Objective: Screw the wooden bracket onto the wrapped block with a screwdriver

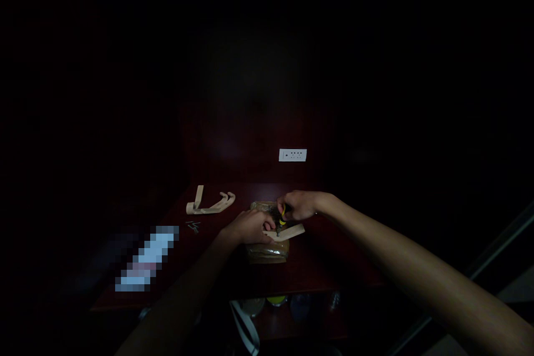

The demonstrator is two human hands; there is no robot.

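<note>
My left hand point(256, 225) presses a flat, pale wooden piece point(294, 232) down on a block wrapped in brown, shiny plastic point(269, 250). Its fingers are bent over the piece's left part. Closed around a hand tool with a yellow-and-black handle point(282, 221), my right hand point(298, 204) is just above and to the right. The tool points down and its tip meets the wood near my left fingertips. Dim light hides whether it is a screwdriver or pliers.
On the dark red table point(325, 267), a pale wooden bracket with curved hooks point(212, 207) lies at left, with several thin screws or nails point(193, 226) nearby. A blurred bright rectangle point(148, 258) lies front left. A white socket panel point(292, 155) is on the back wall; a strap point(246, 328) hangs below.
</note>
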